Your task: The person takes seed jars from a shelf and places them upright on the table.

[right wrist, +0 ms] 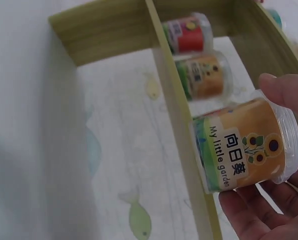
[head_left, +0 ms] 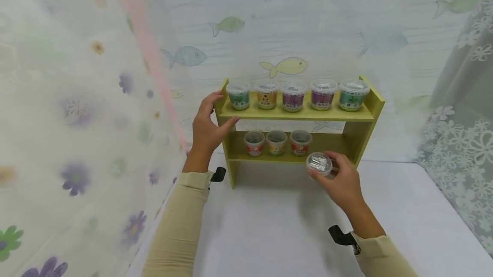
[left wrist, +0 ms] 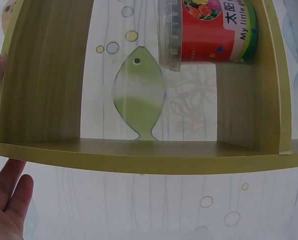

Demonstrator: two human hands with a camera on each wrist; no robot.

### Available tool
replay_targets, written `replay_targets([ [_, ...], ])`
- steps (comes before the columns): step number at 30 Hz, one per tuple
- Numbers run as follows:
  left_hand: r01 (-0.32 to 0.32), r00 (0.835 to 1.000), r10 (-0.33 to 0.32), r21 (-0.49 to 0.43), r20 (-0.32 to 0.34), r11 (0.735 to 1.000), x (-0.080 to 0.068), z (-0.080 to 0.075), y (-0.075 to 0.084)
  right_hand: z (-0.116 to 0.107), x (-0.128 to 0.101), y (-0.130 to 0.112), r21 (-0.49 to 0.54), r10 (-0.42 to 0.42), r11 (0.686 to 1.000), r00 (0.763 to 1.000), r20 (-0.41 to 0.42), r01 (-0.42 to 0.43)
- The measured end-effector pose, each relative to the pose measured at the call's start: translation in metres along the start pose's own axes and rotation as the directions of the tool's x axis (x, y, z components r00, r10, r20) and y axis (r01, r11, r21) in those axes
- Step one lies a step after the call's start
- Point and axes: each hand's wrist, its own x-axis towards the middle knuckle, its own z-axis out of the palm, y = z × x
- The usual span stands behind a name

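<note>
Head view: right hand (head_left: 340,178) pinches sunflower cup (head_left: 319,163) at near edge of lower shelf (head_left: 331,145), right of three cups (head_left: 276,143); left hand (head_left: 208,129) grips left end of rack (head_left: 296,116).

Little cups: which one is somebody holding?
The orange sunflower cup gripped in the right hand. No hand grips the others: five cups stand on the top shelf, three cups on the lower shelf.

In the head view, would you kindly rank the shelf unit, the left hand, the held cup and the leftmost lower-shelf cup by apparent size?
1. Shelf unit
2. Left hand
3. Held cup; nearness may enlarge it
4. Leftmost lower-shelf cup
</note>
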Motion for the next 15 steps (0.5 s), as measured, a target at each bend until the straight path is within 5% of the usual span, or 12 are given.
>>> replay_targets([
  [8, 0.021, 1.000, -0.021, 0.009, 0.010, 1.000, 0.003, -0.001, 0.002, 0.027, -0.016, -0.003, 0.072, 0.040, 0.996, 0.992, 0.116, -0.049],
  [15, 0.023, 1.000, -0.023, 0.004, 0.008, 1.000, 0.001, -0.001, 0.001, 0.042, -0.024, -0.004, 0.081, 0.029, 0.996, 0.990, 0.135, -0.040],
])
